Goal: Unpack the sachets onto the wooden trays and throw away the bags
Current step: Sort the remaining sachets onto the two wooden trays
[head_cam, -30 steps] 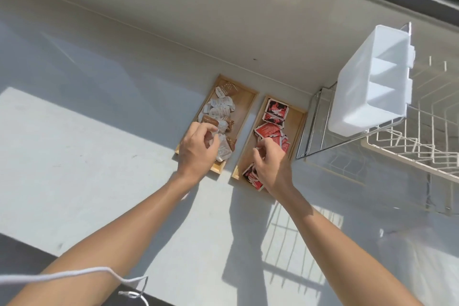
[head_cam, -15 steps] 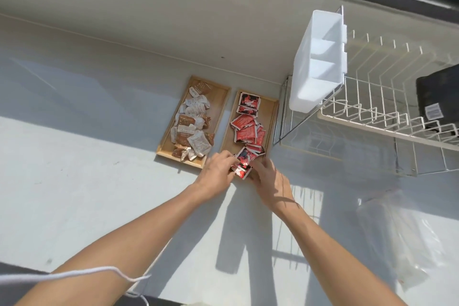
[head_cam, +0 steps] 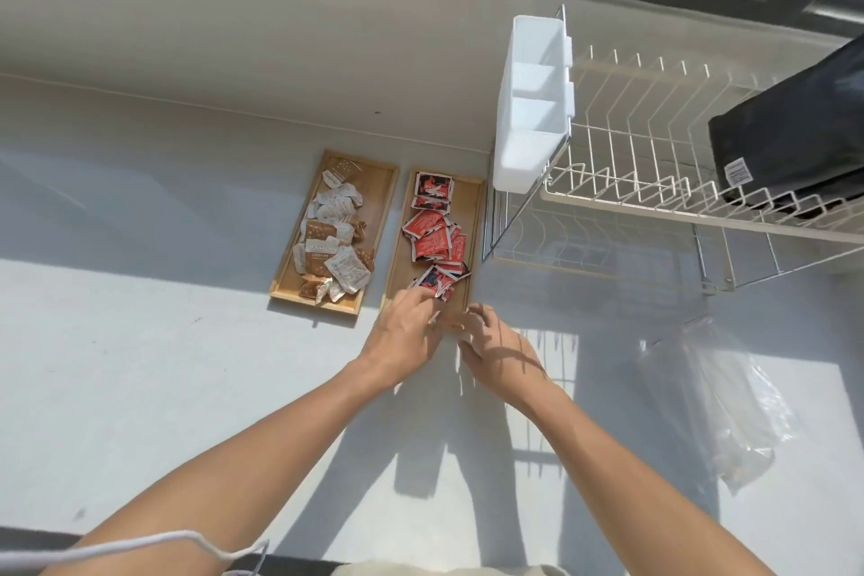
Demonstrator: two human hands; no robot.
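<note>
Two wooden trays lie side by side on the white counter. The left tray (head_cam: 381,201) holds several brown and white sachets (head_cam: 334,239). The right tray (head_cam: 474,220) holds several red sachets (head_cam: 432,239). My left hand (head_cam: 402,332) reaches onto the near end of the right tray, its fingertips touching the nearest red sachets. My right hand (head_cam: 495,346) hovers just off that tray's near right corner, fingers spread and blurred, holding nothing I can see. An empty clear plastic bag (head_cam: 715,407) lies on the counter to the right.
A white wire dish rack (head_cam: 654,182) stands right of the trays, with a white plastic caddy (head_cam: 533,108) hung on its left end and a black item (head_cam: 795,140) on top. A wall and a dark window frame run behind. A white cord (head_cam: 140,547) crosses the bottom left.
My left hand left the brown-sachet tray and went to the near end of the red-sachet tray. My right hand has drawn back off the tray. The view swung right, revealing the plastic bag.
</note>
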